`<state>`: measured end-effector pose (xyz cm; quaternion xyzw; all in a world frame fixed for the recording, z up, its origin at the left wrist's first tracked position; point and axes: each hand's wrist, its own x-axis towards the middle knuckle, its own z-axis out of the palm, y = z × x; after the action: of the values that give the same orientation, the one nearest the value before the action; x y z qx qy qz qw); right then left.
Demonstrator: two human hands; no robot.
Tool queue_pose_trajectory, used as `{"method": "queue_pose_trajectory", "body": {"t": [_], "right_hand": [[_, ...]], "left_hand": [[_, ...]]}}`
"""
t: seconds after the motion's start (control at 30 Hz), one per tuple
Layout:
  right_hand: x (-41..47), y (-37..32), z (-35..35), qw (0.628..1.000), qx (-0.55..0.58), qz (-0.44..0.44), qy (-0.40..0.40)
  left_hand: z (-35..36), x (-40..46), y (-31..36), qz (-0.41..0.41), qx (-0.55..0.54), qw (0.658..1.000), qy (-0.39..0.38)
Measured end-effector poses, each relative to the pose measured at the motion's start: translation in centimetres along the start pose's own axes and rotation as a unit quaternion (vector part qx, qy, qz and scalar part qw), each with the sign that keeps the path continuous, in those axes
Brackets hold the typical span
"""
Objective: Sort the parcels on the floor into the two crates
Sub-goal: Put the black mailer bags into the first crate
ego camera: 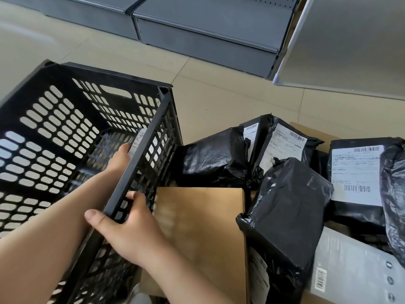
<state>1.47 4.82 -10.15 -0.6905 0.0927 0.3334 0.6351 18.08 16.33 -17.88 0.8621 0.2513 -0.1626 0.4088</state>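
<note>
**A:** Head view check. Where are your hands?

**B:** Your right hand (129, 227) grips the near-right rim of the black crate (54, 132): thumb hooked over the top edge, fingers (137, 197) curled against the outside of the slotted wall. Your left hand (119, 159) reaches down inside the crate, at the right wall. It's touching a parcel with a white label (138, 139) lying on the crate bottom near the far-right corner. The rim hides your fingertips, so I can't tell if you're grasping the parcel or just touching it.

**A:** Rest of the parcels?

**B:** On the floor (208, 95), just right of the crate. Brown cardboard box (203, 227) right beside the crate wall, touching your right hand's back. Behind it, a black bagged parcel (210, 159). Next, another black parcel (285, 141) with its label up. A black parcel (289, 205) leans over the brown box's right edge. Far right, a large black labelled parcel (355, 176), and a grey box (350, 266) at the lower right.

**A:** Second crate?

**B:** Only one in frame. Grey shelving (208, 29) along the far side of the floor.
</note>
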Motion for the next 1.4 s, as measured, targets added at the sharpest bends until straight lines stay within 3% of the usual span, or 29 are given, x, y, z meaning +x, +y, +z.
{"method": "queue_pose_trajectory", "body": {"t": [0.43, 0.67, 0.87, 1.07, 1.23, 1.4], "right_hand": [[-0.2, -2.2, -7.0, 0.997, -0.033, -0.016, 0.066], [-1.1, -5.2, -17.1, 0.983, -0.049, 0.005, 0.175], [-3.3, -5.5, -24.3, 0.945, -0.183, 0.010, 0.272], [-5.7, -2.9, -28.6, 0.884, -0.356, 0.066, 0.297], [-5.6, -0.9, -29.2, 0.865, -0.424, 0.136, 0.232], [-4.6, 0.1, -28.5, 0.843, -0.481, 0.146, 0.191]], "left_hand": [[-3.0, -8.4, 9.0, 0.124, -0.111, 0.985, 0.052], [0.1, -13.0, 13.5, 0.271, -0.030, 0.960, 0.072], [6.4, -14.7, 18.8, 0.224, 0.018, 0.974, -0.039], [11.6, -15.9, 19.6, 0.153, 0.039, 0.981, -0.116], [14.2, -17.9, 16.9, 0.140, 0.058, 0.972, -0.177], [15.2, -17.8, 15.1, 0.147, 0.097, 0.960, -0.215]]}}
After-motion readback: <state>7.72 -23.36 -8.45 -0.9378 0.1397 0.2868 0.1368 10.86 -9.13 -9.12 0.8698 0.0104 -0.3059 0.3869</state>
